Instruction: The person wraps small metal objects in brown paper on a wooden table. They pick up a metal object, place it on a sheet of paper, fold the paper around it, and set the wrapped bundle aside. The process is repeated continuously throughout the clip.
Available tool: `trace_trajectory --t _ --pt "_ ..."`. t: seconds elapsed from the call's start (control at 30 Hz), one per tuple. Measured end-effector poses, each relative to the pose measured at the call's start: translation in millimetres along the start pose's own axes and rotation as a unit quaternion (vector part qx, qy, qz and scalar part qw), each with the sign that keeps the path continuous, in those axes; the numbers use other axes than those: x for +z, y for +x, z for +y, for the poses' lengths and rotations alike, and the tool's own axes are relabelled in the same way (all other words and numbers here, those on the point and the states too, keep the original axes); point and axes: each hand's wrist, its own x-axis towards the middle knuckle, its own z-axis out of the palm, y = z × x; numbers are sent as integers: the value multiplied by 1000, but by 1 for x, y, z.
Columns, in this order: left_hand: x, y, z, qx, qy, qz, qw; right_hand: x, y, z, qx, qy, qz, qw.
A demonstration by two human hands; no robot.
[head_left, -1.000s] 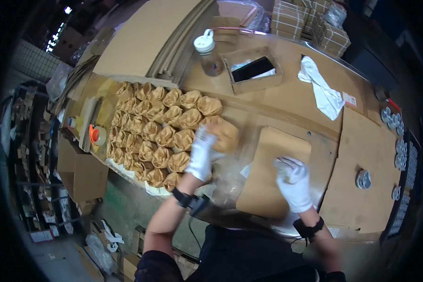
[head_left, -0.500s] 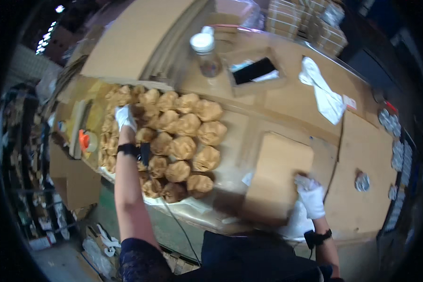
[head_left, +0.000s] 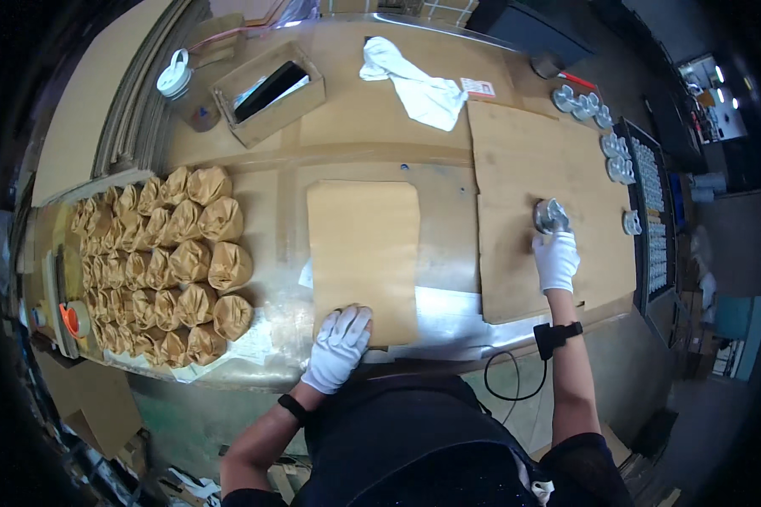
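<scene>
Both my hands wear white gloves. My left hand (head_left: 338, 348) lies with its fingers flat on the lower edge of a stack of brown paper sheets (head_left: 364, 253). On the cardboard sheet to the right, my right hand (head_left: 556, 260) has its fingertips closed on a shiny silver metal part (head_left: 550, 215); its fingers partly cover the part. Several rows of brown paper-wrapped bundles (head_left: 228, 266) stand packed together at the left of the table.
More silver parts (head_left: 617, 156) stand along the cardboard's (head_left: 524, 152) right edge, beside a dark crate (head_left: 643, 194) of similar pieces. A white cloth (head_left: 418, 89), an open box with a phone (head_left: 266, 97), a lidded jar (head_left: 186, 93) and stacked cardboard (head_left: 101, 101) lie farther back. An orange tape roll (head_left: 72, 319) sits far left.
My left hand has come from the wrapped bundles to the paper stack. My right hand has moved from beside the paper to the metal part on the cardboard. The view has turned rightward.
</scene>
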Motion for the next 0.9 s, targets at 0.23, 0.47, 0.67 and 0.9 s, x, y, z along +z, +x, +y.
trace_trajectory --t 0.23,0.47,0.67,0.9 --pt "11 -8 8 -5 52 66 996 19 50 28 -42 -59 -111 991" --pt "4 -23 11 -11 -22 -16 1000 -58 8 -63 -105 294 -304 900" --pt "-10 -27 2 23 -96 -83 992 -67 -103 -169 -132 564 -577 576" --pt "-52 66 -21 7 -35 152 988 -94 -107 -194 -316 232 -223 893"
